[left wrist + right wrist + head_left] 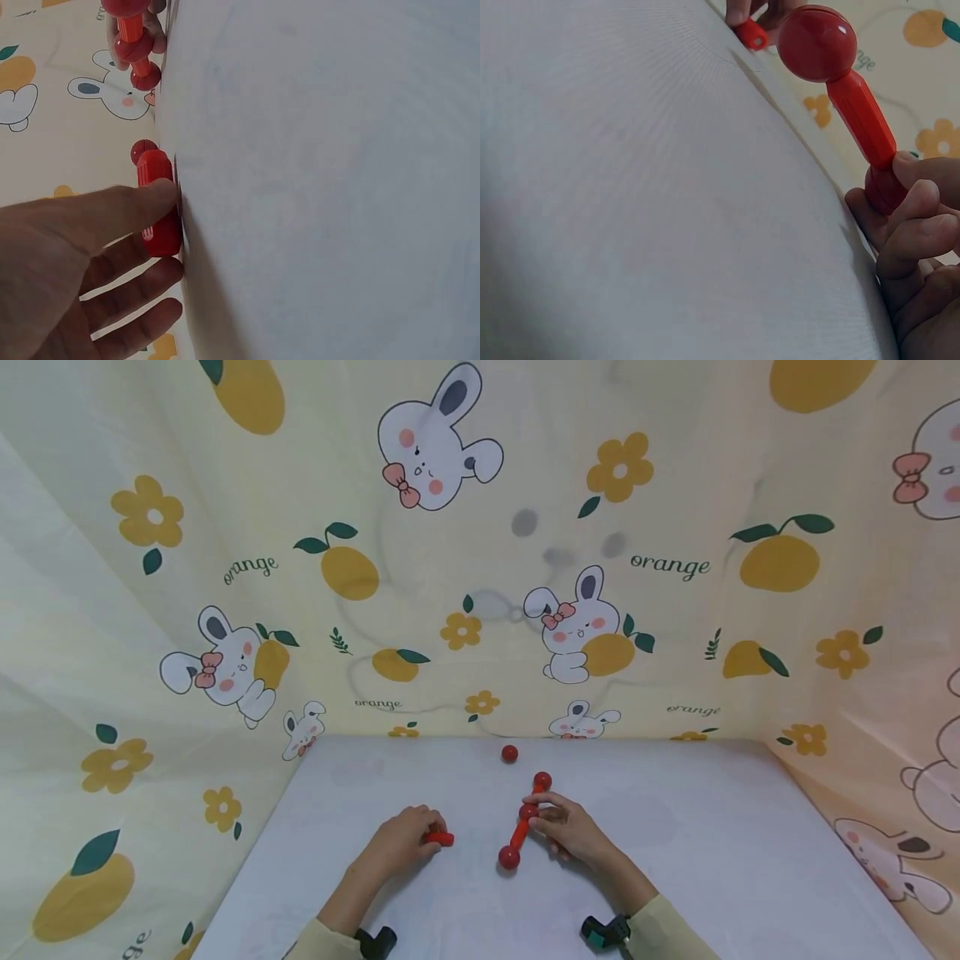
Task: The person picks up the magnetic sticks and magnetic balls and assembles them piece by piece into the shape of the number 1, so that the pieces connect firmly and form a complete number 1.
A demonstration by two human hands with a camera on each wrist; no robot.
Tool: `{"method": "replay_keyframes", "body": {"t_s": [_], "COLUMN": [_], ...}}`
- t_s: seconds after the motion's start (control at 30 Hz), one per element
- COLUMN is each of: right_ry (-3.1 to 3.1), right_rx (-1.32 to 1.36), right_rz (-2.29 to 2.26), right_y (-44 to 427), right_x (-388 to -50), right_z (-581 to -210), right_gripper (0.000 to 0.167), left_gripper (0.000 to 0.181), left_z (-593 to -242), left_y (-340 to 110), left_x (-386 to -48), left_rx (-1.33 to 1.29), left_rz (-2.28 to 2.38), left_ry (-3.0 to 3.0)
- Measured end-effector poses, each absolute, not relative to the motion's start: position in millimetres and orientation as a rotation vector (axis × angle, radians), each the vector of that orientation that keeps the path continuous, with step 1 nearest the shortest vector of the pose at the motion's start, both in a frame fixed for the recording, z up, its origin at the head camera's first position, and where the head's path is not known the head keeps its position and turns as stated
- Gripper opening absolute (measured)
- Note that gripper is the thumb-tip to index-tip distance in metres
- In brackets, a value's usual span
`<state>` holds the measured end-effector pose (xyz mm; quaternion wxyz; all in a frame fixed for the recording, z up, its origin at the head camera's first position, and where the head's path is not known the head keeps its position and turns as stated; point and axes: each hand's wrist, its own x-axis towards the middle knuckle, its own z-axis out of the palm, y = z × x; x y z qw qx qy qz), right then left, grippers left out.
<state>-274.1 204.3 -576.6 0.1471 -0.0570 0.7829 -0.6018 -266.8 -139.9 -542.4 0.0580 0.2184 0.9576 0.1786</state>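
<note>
My left hand [403, 839] pinches a short red rod [439, 839] low over the white tabletop. In the left wrist view the thumb lies across that rod [161, 241], and the other fingers spread below it. To the right, my right hand [576, 831] grips a chain of red balls and rods by its middle ball [528, 812]. A rod [519, 835] joins this to the near ball [509, 857]; another leads to the far ball [542, 781]. The right wrist view shows the near ball [817, 43] large, with the thumb against the middle ball [885, 189].
A loose red ball [509, 753] sits near the back edge of the white table [360, 793]. Behind and at both sides hangs a cream curtain [420, 560] printed with rabbits, oranges and flowers. Dark devices [606, 932] are strapped at both wrists.
</note>
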Motion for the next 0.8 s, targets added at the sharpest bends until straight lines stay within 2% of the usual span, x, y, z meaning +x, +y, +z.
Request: {"method": "replay_keyframes", "body": {"t_s": [0.8], "right_ry": [2.241], "right_rx": [-0.208], "right_rz": [-1.745], "right_y": [204.5], "right_x": [-274.2], "right_z": [-574.2], "right_gripper": [0.043], "left_gripper": [0.024], "left_z": [-526.4], "left_y": [-121.3], "left_x": [-244.0], "left_rx": [0.618], "left_rz": [0.829], "left_ry": [2.685]}}
